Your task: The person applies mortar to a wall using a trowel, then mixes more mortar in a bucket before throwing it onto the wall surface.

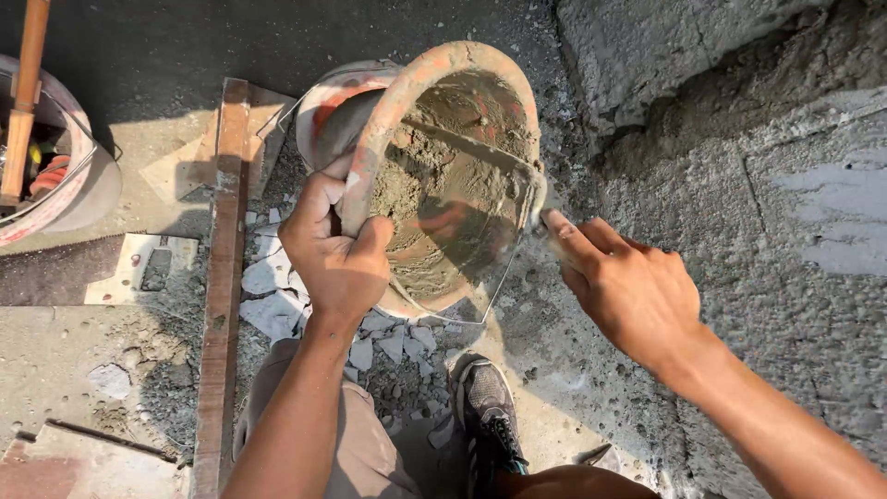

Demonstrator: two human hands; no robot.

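Note:
My left hand (334, 248) grips the rim of an orange, mortar-crusted bucket (393, 111) and holds it tilted toward me. Grey wet mortar (434, 185) coats the inside. My right hand (621, 286) is closed on the handle of a trowel (480, 176) whose flat blade reaches into the bucket and lies against the mortar. Only the blade's edge and a bit of the handle show; the rest is hidden by my fingers. A second bucket (337, 92) sits just behind the tilted one.
A rough grey block wall (767, 185) with fresh mortar fills the right side. A long wooden plank (222, 277) stands left of the bucket. Broken tile pieces (277, 296) litter the ground. A pail (88, 185) with a wooden handle (23, 102) stands far left. My shoe (485, 407) is below.

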